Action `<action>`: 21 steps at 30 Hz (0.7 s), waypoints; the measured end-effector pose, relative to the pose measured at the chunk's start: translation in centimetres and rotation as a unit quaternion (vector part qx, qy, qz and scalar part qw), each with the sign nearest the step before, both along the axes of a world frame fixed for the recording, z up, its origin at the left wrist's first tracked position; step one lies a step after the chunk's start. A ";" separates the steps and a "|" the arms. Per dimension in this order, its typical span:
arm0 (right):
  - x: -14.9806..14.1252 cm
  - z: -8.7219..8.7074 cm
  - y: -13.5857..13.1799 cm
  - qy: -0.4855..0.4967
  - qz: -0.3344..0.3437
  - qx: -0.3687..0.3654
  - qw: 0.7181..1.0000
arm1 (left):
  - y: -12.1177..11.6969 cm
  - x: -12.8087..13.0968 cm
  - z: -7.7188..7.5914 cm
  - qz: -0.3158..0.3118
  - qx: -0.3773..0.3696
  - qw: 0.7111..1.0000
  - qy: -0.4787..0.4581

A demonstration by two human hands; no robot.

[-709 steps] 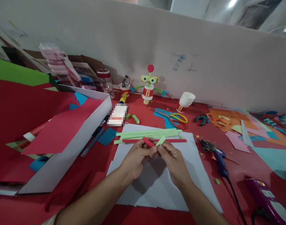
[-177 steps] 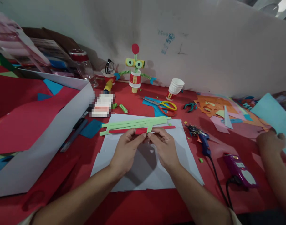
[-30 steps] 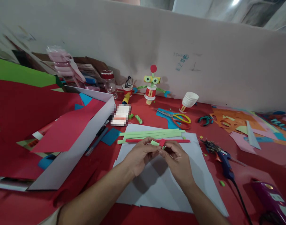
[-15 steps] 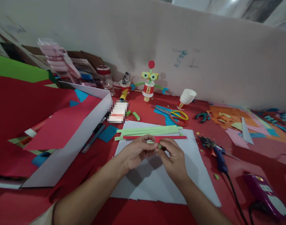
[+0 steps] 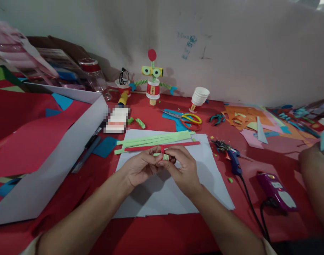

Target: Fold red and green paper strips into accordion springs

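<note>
Between my two hands is a small folded paper spring (image 5: 166, 157) with stacked green pleats and a red strip sticking up from it. My left hand (image 5: 144, 164) pinches it from the left, thumb against the folds. From the right, my right hand (image 5: 183, 169) pinches the same piece with thumb and fingers, which hide part of it. Just behind my fingers lie a long red paper strip (image 5: 188, 144) and several light green paper strips (image 5: 156, 139). Under the hands are white paper sheets (image 5: 204, 191).
A paper-cup robot figure (image 5: 152, 88) stands at the back, with stacked cups (image 5: 200, 96) and scissors (image 5: 187, 117) nearby. On the right are a glue gun (image 5: 234, 161), a purple corded device (image 5: 277, 191) and another person's hand (image 5: 314, 156). A white box (image 5: 79, 131) with coloured paper stands left.
The view has shifted to the right and slightly down. The folded piece has turned so its pleats face me. Another person's arm has come into view at the right.
</note>
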State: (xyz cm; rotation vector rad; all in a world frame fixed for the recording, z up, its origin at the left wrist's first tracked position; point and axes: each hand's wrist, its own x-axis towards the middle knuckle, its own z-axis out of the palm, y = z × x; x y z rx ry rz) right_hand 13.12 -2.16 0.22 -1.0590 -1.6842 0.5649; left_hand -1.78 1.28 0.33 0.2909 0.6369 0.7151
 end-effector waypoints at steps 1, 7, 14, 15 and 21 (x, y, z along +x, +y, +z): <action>0.0 0.0 0.0 -0.005 0.005 0.004 1.000 | 0.0 0.1 0.0 0.001 0.006 1.000 0.003; 0.1 0.1 -0.3 -0.020 0.014 0.042 0.999 | -0.1 0.3 0.4 -0.002 0.031 1.000 0.003; 0.0 0.7 -0.9 -0.041 -0.004 0.084 0.996 | -0.7 0.6 0.8 0.018 0.019 1.000 0.004; 0.0 0.7 -0.9 -0.039 -0.007 0.084 0.996 | -0.8 0.7 0.7 0.019 0.018 1.000 -0.007; 0.2 0.5 -0.6 -0.003 -0.034 0.059 0.998 | -1.0 0.9 0.2 0.021 0.009 0.997 -0.069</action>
